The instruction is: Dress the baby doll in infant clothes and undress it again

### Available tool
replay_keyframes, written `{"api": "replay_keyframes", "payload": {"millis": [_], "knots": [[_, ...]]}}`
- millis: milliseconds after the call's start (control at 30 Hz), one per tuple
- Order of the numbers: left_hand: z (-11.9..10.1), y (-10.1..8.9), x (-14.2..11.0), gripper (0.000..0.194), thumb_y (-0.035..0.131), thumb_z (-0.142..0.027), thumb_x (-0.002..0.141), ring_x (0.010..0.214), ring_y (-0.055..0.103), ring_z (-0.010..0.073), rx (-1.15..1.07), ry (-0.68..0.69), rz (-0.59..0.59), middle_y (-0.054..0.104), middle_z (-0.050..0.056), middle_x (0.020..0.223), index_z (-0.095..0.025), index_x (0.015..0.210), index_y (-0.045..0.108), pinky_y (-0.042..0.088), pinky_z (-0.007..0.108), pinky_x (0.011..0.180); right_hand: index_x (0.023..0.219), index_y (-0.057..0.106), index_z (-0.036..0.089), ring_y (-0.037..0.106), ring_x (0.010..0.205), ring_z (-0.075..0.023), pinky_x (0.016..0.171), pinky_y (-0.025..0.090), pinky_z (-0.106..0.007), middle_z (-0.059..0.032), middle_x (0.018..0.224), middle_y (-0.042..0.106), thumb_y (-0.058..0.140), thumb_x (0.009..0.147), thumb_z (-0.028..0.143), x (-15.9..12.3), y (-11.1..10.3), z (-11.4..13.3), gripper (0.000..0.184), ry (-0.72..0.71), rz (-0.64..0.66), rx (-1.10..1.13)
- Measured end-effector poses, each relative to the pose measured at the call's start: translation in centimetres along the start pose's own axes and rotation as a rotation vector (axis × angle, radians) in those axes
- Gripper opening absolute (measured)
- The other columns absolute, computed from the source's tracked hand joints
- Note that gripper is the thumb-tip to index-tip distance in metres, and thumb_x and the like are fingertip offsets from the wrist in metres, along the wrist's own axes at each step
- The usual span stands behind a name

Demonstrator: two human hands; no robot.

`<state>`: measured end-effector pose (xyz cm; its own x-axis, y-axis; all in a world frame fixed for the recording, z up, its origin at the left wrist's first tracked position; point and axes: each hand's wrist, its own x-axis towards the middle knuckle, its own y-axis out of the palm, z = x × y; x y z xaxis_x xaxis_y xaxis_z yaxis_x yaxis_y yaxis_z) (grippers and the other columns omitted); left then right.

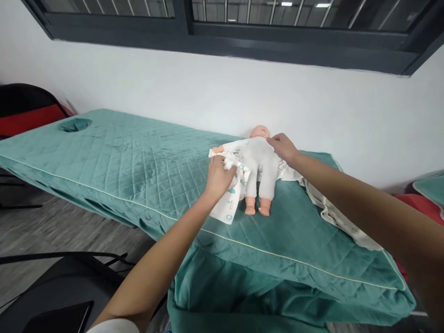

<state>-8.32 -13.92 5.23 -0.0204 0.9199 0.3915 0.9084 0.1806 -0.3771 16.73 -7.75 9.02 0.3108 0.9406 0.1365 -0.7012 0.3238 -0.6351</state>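
A baby doll [256, 152] with a white body lies on its back on the green padded bed, its bare feet toward me. My left hand [219, 178] is closed on a white baby garment [229, 203] with small green prints, beside the doll's arm on the left. Part of this cloth hangs down left of the doll's legs. My right hand [282, 145] is at the doll's shoulder on the right, just below its head, fingers pinched together. Whatever is between those fingers, if anything, is hidden. Pale cloth also shows beneath the doll's right-hand side.
The quilted green bed [156, 157] runs along a white wall under a window [222, 37], with a face hole [75, 125] at its left end. A cream cloth [342, 219] lies at the right. Black chairs [65, 289] stand at the left.
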Motion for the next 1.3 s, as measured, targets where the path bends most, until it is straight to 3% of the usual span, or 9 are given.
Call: {"api": "replay_keyframes", "payload": {"millis": [100, 200, 267, 500, 600, 700, 967, 1133, 1300], "knots": [[1.5, 2.1, -0.2, 0.033, 0.062, -0.017, 0.079, 0.128, 0.049, 0.0259, -0.024, 0.066, 0.065, 0.056, 0.012, 0.127, -0.019, 0.111, 0.054, 0.038, 0.043, 0.109, 0.105, 0.053, 0.019, 0.060, 0.105, -0.0285, 0.097, 0.047, -0.045, -0.0146, 0.114, 0.063, 0.058, 0.083, 0.048, 1.7, 0.3, -2.1, 0.036, -0.049, -0.023, -0.170], [1.9, 4.3, -0.6, 0.027, 0.060, -0.026, 0.084, 0.115, 0.059, 0.0245, -0.195, -0.138, 0.283, 0.063, 0.010, 0.117, -0.019, 0.110, 0.058, 0.045, 0.040, 0.102, 0.127, 0.047, 0.015, 0.053, 0.126, -0.0327, 0.107, 0.041, -0.046, -0.0215, 0.137, 0.054, 0.056, 0.084, 0.049, 3.5, 0.6, -3.8, 0.056, -0.093, 0.008, -0.261], [2.0, 5.6, -0.5, 0.024, 0.061, -0.031, 0.084, 0.107, 0.063, 0.0252, -0.266, -0.308, 0.359, 0.067, 0.009, 0.107, -0.018, 0.104, 0.061, 0.048, 0.040, 0.096, 0.138, 0.039, 0.013, 0.052, 0.129, -0.0348, 0.109, 0.039, -0.048, -0.0234, 0.145, 0.049, 0.054, 0.085, 0.054, 4.9, 0.7, -4.6, 0.069, -0.059, 0.041, -0.287], [3.0, 8.9, 2.3, 0.036, 0.070, -0.042, 0.078, 0.106, 0.065, 0.0308, -0.621, -0.624, 0.472, 0.069, 0.014, 0.115, -0.018, 0.104, 0.063, 0.051, 0.043, 0.090, 0.151, 0.020, 0.011, 0.054, 0.128, -0.0383, 0.110, 0.039, -0.050, -0.0245, 0.143, 0.053, 0.051, 0.079, 0.077, 10.7, 1.2, -7.7, 0.103, 0.044, 0.194, -0.254], [3.6, 10.1, 3.5, 0.041, 0.073, -0.045, 0.077, 0.103, 0.067, 0.0325, -0.850, -0.703, 0.545, 0.071, 0.016, 0.111, -0.018, 0.107, 0.065, 0.053, 0.045, 0.087, 0.152, 0.021, 0.012, 0.053, 0.130, -0.0387, 0.111, 0.038, -0.052, -0.0237, 0.142, 0.053, 0.053, 0.076, 0.080, 13.1, 1.7, -9.0, 0.107, 0.069, 0.206, -0.216], [4.1, 10.8, 4.4, 0.048, 0.075, -0.048, 0.074, 0.098, 0.068, 0.0343, -0.966, -0.735, 0.588, 0.072, 0.017, 0.105, -0.017, 0.110, 0.066, 0.054, 0.047, 0.084, 0.151, 0.028, 0.013, 0.046, 0.135, -0.0410, 0.112, 0.037, -0.056, -0.0239, 0.151, 0.043, 0.051, 0.074, 0.084, 14.9, 2.2, -9.7, 0.107, 0.063, 0.203, -0.225], [3.7, 10.0, 5.6, 0.057, 0.074, -0.048, 0.074, 0.089, 0.071, 0.0332, -0.981, -0.757, 0.615, 0.071, 0.015, 0.110, -0.018, 0.120, 0.062, 0.057, 0.049, 0.081, 0.150, 0.037, 0.016, 0.044, 0.137, -0.0419, 0.111, 0.040, -0.058, -0.0204, 0.155, 0.039, 0.059, 0.070, 0.082, 16.3, 2.0, -8.4, 0.106, 0.072, 0.253, -0.214], [2.0, 8.5, 5.7, 0.054, 0.070, -0.047, 0.078, 0.089, 0.071, 0.0334, -0.968, -0.658, 0.592, 0.071, 0.018, 0.111, -0.016, 0.120, 0.061, 0.058, 0.049, 0.081, 0.152, 0.033, 0.018, 0.047, 0.135, -0.0413, 0.107, 0.043, -0.059, -0.0202, 0.156, 0.037, 0.065, 0.068, 0.078, 15.9, 0.0, -6.5, 0.108, 0.059, 0.249, -0.137], [-0.3, 6.1, 5.2, 0.050, 0.061, -0.055, 0.082, 0.092, 0.071, 0.0325, -0.795, -0.546, 0.588, 0.073, 0.016, 0.103, -0.016, 0.113, 0.063, 0.057, 0.046, 0.079, 0.150, 0.036, 0.021, 0.046, 0.135, -0.0420, 0.107, 0.043, -0.060, -0.0189, 0.154, 0.040, 0.065, 0.068, 0.078, 14.4, -2.2, -4.0, 0.104, 0.013, 0.201, -0.152]]}}
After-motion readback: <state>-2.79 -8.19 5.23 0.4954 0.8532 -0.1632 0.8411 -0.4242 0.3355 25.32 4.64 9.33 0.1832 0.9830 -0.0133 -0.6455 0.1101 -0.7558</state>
